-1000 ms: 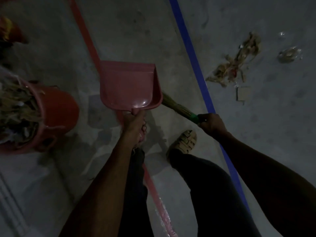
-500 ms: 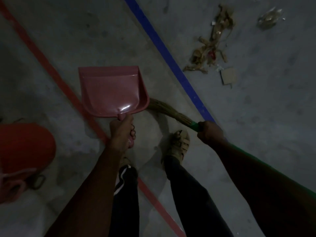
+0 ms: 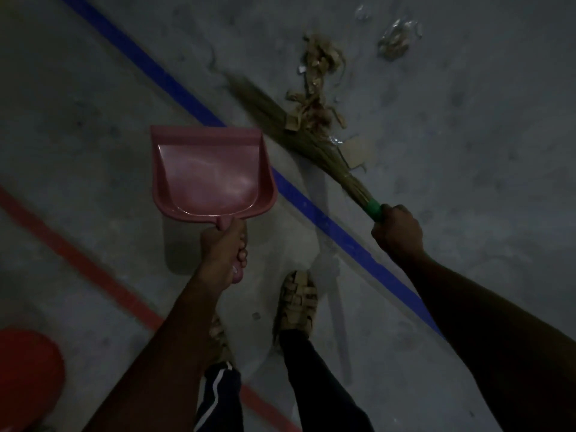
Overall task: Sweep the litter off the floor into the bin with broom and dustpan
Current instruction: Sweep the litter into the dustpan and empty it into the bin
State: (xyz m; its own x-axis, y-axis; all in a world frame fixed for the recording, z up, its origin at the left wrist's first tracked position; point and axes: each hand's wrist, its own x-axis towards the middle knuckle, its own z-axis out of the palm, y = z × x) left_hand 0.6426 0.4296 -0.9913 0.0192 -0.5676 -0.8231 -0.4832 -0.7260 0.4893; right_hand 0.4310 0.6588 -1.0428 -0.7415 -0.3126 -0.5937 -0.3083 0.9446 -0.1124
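My left hand (image 3: 223,249) grips the handle of a pink dustpan (image 3: 208,174), held above the grey floor with nothing in its tray. My right hand (image 3: 399,233) grips the green end of a straw broom (image 3: 299,126). The broom's bristles stretch up and left across the floor, blurred at the tip, and lie against a pile of brown paper litter (image 3: 316,92). A flat cardboard scrap (image 3: 358,151) lies beside the bristles. A crumpled clear wrapper (image 3: 394,42) sits further off at the upper right. The red bin (image 3: 28,378) shows at the bottom left corner.
A blue floor stripe (image 3: 174,88) runs diagonally from upper left to lower right, between the dustpan and the litter. A red stripe (image 3: 81,263) runs parallel further left. My sandalled feet (image 3: 299,304) stand between the two stripes.
The view has swung right, so the bin has slid to the bottom left corner. The broom has swung out from behind the dustpan, across the blue stripe, to the litter pile.
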